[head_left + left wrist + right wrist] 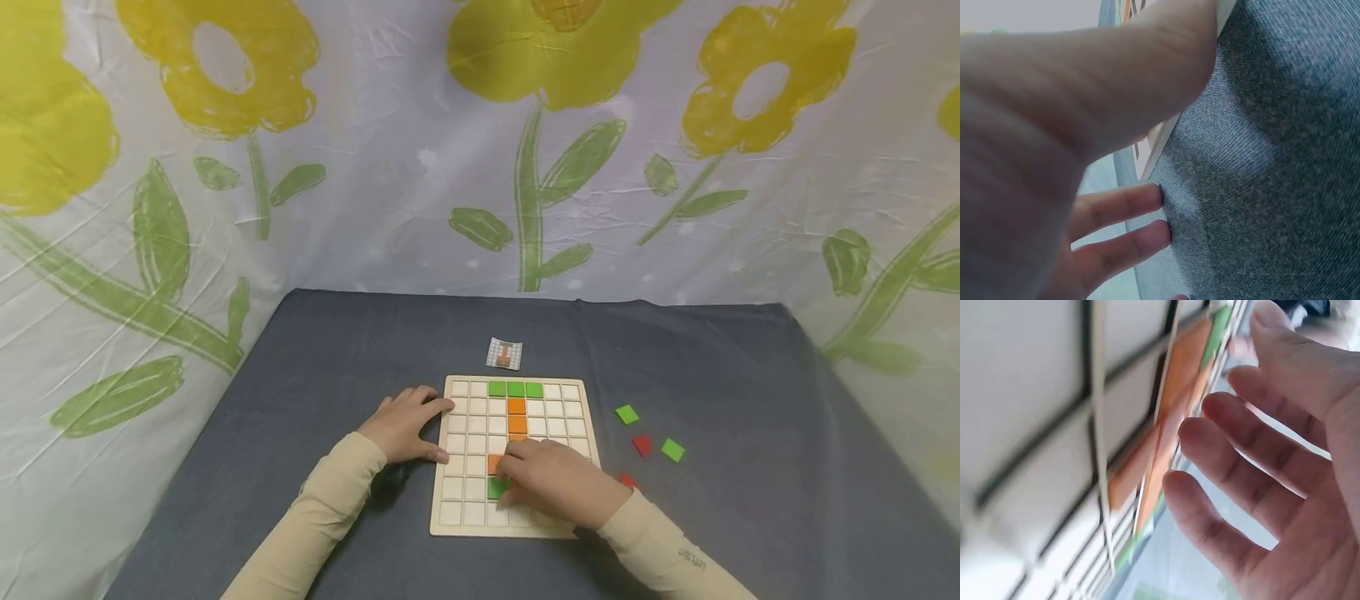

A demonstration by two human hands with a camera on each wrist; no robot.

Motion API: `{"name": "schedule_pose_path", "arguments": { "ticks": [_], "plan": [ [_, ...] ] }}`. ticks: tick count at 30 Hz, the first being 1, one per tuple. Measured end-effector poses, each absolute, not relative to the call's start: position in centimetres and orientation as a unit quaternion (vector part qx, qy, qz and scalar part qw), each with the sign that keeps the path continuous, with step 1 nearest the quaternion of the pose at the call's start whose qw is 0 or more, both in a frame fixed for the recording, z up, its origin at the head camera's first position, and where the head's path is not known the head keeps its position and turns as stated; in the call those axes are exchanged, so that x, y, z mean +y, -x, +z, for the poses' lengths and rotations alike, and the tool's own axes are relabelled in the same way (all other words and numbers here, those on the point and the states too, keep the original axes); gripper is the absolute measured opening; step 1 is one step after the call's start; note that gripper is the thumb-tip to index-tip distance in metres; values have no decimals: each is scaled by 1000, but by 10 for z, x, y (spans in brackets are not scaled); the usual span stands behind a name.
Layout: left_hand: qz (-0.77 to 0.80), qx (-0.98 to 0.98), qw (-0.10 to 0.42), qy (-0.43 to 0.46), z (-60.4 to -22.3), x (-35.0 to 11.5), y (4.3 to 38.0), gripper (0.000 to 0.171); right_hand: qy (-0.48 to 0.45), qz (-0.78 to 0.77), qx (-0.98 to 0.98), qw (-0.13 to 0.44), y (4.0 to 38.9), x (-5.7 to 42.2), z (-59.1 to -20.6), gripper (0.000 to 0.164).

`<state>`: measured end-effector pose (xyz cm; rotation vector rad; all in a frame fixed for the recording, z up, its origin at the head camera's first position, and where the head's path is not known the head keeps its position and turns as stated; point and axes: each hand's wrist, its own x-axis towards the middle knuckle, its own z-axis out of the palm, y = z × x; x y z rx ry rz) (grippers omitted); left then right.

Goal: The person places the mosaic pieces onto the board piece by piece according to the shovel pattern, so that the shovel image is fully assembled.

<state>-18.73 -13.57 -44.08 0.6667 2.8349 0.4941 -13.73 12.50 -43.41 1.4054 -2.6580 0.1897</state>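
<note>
A pale wooden grid board (452, 512) lies on the table. Three green square tiles (516, 389) sit side by side in its top row, with a column of orange tiles (517, 425) below them. Lower down are another orange tile (495, 464) and a green tile (495, 488). My left hand (405, 423) rests at the board's left edge, thumb and forefinger spread against it. Over the lower middle of the board is my right hand (558, 482), hiding some cells; in the right wrist view its fingers (1241, 456) are spread, with nothing between them.
Right of the board lie loose green tiles (627, 414) and red tiles (642, 446), one partly hidden by the right hand. Behind the board is a small printed card (504, 354). A dark cloth (360, 333) covers the table, and a flowered curtain (375, 192) hangs around it.
</note>
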Motion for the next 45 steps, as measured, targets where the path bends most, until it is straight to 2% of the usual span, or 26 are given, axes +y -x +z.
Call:
{"name": "schedule_pose_path", "arguments": {
  "ticks": [9, 16, 24, 34, 39, 45],
  "plan": [
    [166, 956, 89, -227, -444, -137, 187, 75, -431, 101, -892, 86, 152, 176, -423, 20],
    [162, 956, 89, -226, -445, -138, 189, 77, -338, 82, -936, 56, 164, 219, -424, 20],
    [162, 956, 84, -228, -444, -137, 190, 76, -273, 78, -956, 66, 182, 254, -435, 20],
    [164, 955, 73, -235, -445, -136, 189, 75, -207, 103, -973, 4, 194, 274, -443, 24],
    [165, 955, 76, -234, -447, -137, 189, 76, -209, 100, -973, 9, 195, 274, -446, 26],
    [161, 956, 75, -231, -446, -137, 189, 76, -235, 112, -965, 40, 196, 274, -447, 19]
  ]
}}
